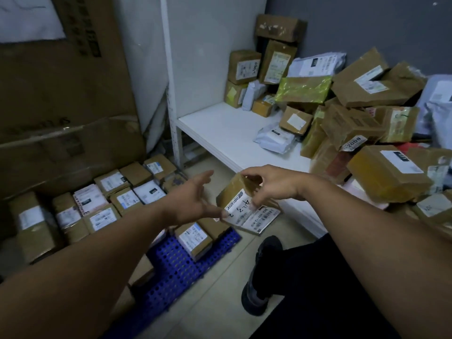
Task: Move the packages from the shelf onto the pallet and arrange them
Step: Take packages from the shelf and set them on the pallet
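Observation:
A small taped cardboard package (238, 195) with a white label bearing handwriting hangs in the air between my hands, above the floor beside the shelf. My right hand (271, 184) grips its top with curled fingers. My left hand (193, 200) reaches in from the left, fingers spread, its thumb touching the label's lower edge. The blue perforated pallet (176, 267) lies below on the floor, with rows of labelled boxes (115, 204) lined up on it. The white shelf (220, 133) on the right bears a loose heap of packages (347, 123).
Large flattened cardboard sheets (61, 94) lean against the wall behind the pallet. A white upright post (171, 94) marks the shelf's left end. My dark shoe (259, 277) and trouser leg stand on the tiled floor next to the pallet's right edge.

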